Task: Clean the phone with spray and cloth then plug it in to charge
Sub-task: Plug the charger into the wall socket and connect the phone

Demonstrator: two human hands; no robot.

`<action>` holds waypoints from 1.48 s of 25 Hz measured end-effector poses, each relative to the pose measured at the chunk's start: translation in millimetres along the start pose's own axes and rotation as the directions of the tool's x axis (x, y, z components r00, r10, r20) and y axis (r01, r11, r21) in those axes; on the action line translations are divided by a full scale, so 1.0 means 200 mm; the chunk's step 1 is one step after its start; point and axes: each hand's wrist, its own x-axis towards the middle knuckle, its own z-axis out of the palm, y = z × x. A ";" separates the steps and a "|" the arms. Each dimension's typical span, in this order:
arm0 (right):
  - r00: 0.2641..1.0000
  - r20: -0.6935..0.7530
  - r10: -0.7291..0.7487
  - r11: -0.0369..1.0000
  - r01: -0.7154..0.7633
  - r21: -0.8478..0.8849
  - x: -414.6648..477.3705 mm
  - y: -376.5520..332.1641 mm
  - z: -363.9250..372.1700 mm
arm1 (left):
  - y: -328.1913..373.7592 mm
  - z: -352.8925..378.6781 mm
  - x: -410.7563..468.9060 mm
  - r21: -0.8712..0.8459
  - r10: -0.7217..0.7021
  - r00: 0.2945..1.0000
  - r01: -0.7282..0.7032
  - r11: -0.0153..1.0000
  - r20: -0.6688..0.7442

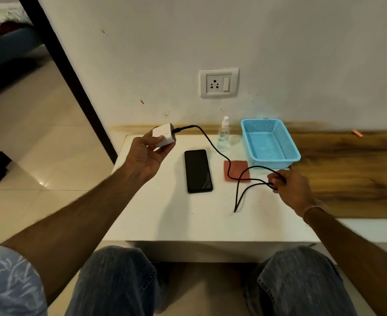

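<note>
The left hand is clamped on the white charger, raised above the white table; the right hand is pinched shut on the black cable, gathering a few loops near its far end. The cable runs from the charger, sags across the table and crosses the red cloth before it reaches the right fingers; one loop hangs down toward the near side of that grip. The phone lies flat and face up between the two hands, touching neither; the spray bottle stands upright just beyond the sagging cable, with the blue basket beyond the right hand. The wall socket sits above and to the right of the charger, well apart from it.

The likely trouble is the slack; lifting the charger toward the socket could drag the cable against the light bottle and tip it, or pull the cloth along. The plug end is hidden in the right fingers, so I cannot tell whether it is free to reach the phone.
</note>
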 end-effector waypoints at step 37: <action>0.897 0.373 -0.239 0.878 0.036 0.477 0.03 -1.01 0.15 | 0.02 0.36 -0.01 0.606 -0.061 0.963 -0.115 0.787 0.262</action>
